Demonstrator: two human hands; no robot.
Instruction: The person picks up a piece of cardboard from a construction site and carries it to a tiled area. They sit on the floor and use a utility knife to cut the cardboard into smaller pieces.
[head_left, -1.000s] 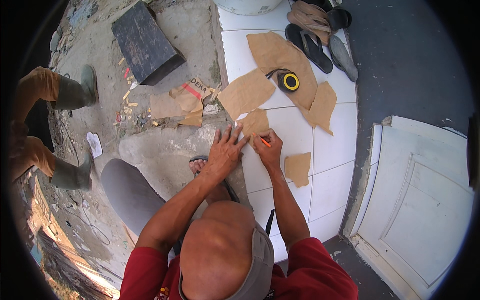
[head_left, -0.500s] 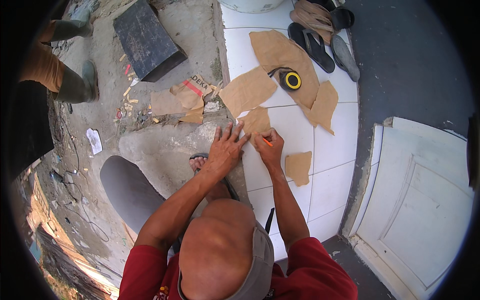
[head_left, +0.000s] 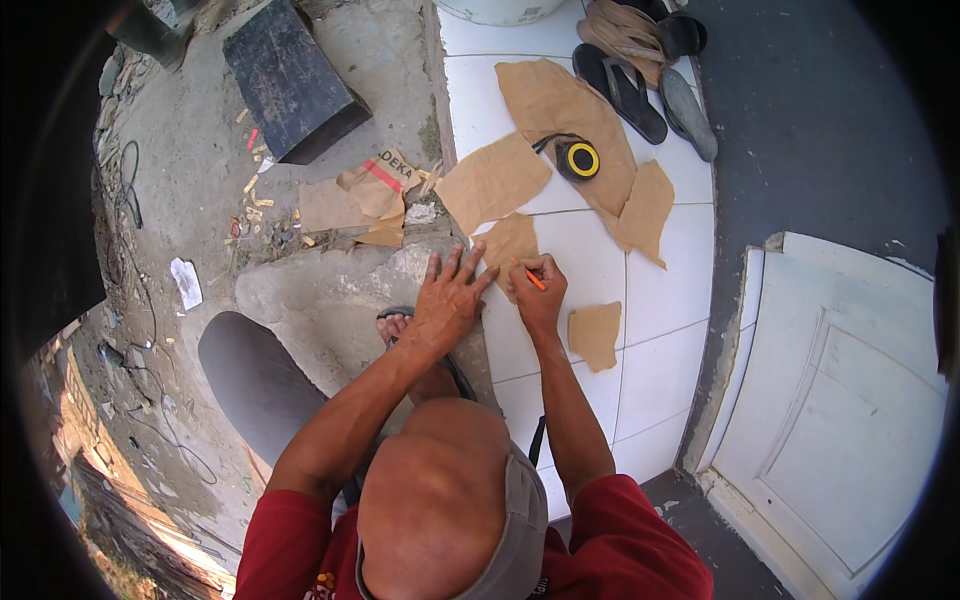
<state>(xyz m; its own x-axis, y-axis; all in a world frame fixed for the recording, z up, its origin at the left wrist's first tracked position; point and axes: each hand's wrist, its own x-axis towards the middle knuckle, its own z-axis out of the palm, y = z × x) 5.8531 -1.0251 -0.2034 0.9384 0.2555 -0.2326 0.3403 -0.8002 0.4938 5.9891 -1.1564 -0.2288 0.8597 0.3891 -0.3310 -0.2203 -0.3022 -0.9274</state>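
Note:
My left hand (head_left: 447, 303) lies flat with spread fingers, its tips at the edge of a small piece of brown paper (head_left: 510, 238) on the white tiles. Pinched in my right hand (head_left: 540, 300) is an orange pencil (head_left: 534, 279), close to the paper's lower right edge; its point is hard to make out. Another small brown cutout (head_left: 595, 337) rests beside my right forearm. Beyond my hands lie a squarish brown piece (head_left: 493, 185) and a large brown sheet (head_left: 555, 98), with a round black and yellow tape measure (head_left: 579, 160) on the sheet.
Flip-flops (head_left: 632, 103) sit at the tiles' far right, near a white bucket (head_left: 500, 8). A black box (head_left: 293, 85) and torn brown paper (head_left: 345, 205) lie on the rough ground. A white door panel (head_left: 850, 400) is at right. Another person's boot (head_left: 155, 38) shows far left.
The pencil has tilted slightly in my right hand, and more of it shows. My left hand stays put. The other person's legs have moved away toward the upper edge.

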